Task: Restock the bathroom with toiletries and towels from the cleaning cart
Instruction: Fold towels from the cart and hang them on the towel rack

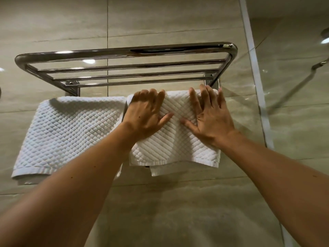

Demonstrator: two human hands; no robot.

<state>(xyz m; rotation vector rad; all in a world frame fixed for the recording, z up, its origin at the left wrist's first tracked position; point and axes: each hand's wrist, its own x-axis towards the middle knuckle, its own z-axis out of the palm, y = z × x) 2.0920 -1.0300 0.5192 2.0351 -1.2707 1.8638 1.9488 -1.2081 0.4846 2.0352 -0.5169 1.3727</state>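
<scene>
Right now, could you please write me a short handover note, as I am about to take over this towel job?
Left hand: open, flat on the right towel.
Right hand: open, flat on the same towel.
Both white towels hang on the rail under the chrome rack; the left towel is untouched.
Done: two towels hung.
Left: the rack's top shelf is bare; toiletries and cart are out of view.
</scene>
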